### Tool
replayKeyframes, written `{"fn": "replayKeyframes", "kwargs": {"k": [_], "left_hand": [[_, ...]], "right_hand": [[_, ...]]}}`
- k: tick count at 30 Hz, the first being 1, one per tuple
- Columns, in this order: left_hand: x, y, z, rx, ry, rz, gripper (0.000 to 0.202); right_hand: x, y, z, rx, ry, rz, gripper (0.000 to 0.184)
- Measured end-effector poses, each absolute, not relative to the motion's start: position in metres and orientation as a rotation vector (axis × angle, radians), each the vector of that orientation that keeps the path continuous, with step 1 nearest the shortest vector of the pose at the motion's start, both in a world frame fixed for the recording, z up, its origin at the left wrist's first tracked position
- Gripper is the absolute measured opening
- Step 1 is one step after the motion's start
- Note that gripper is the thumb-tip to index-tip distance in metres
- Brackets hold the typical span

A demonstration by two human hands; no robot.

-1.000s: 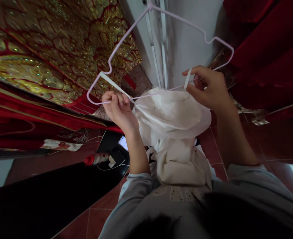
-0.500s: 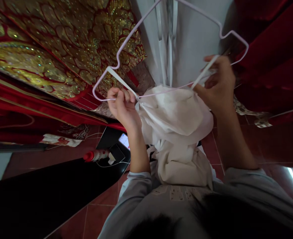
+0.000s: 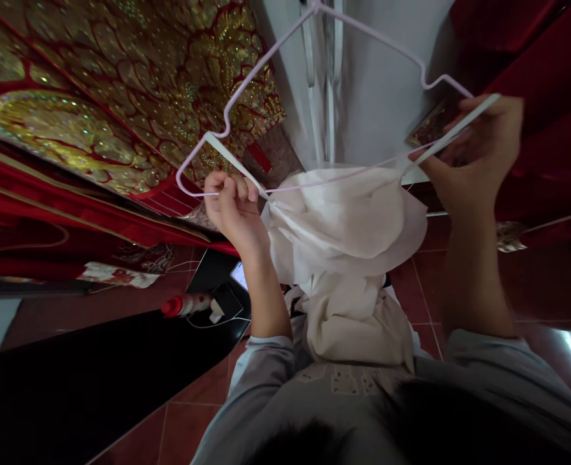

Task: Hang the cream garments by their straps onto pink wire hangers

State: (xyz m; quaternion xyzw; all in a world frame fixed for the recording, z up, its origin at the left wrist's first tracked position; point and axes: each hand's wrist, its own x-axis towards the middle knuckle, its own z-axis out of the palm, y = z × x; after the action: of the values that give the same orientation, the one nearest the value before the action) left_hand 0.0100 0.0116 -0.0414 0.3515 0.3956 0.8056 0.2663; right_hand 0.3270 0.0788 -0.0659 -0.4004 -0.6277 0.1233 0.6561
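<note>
A pale pink clothes hanger (image 3: 256, 66) spans the upper middle, its bottom bar running in front of a white garment (image 3: 338, 223) that hangs in folds toward my body. My left hand (image 3: 237, 210) is closed around the bar near the hanger's left corner. One white strap (image 3: 230, 157) loops over the notch on that side. At the other end my right hand (image 3: 482, 155) pulls the second white strap (image 3: 453, 135) taut with thumb and fingers. That hand covers the hanger's right corner, so whether the strap is around it I cannot tell.
Red garments with gold sequins (image 3: 169, 84) hang close on the left, and dark red cloth (image 3: 547, 129) hangs on the right. A black tabletop (image 3: 96, 368) at lower left bears a red-capped bottle (image 3: 186, 305) and a lit phone (image 3: 239, 274). A pale surface stands behind.
My right hand has moved outward to the right and slightly up, drawing the strap out toward the hanger's right end. The hanger has dropped slightly in view; my left hand keeps its hold.
</note>
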Motion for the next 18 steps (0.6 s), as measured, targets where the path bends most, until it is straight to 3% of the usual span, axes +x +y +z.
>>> {"fn": "replayKeyframes", "kwargs": {"k": [5,7,10,13,16,18], "left_hand": [[0.013,0.010,-0.040,0.934,0.922,2.234,0.029],[0.014,0.010,-0.039,0.952,0.854,2.258,0.030],[0.015,0.010,-0.038,0.946,0.867,2.244,0.031],[0.016,0.010,-0.039,0.935,0.852,2.247,0.029],[0.014,0.010,-0.044,0.967,0.818,2.234,0.028],[0.012,0.011,-0.046,1.001,0.795,2.212,0.027]], "right_hand": [[0.332,0.094,-0.078,-0.819,-1.158,0.198,0.084],[0.333,0.098,-0.069,-0.867,-1.245,0.270,0.075],[0.326,0.095,-0.034,-0.917,-1.503,0.383,0.045],[0.311,0.091,0.001,-0.984,-1.728,0.274,0.024],[0.300,0.094,0.013,-0.980,-1.721,0.096,0.024],[0.296,0.095,0.005,-0.970,-1.532,0.101,0.036]]}}
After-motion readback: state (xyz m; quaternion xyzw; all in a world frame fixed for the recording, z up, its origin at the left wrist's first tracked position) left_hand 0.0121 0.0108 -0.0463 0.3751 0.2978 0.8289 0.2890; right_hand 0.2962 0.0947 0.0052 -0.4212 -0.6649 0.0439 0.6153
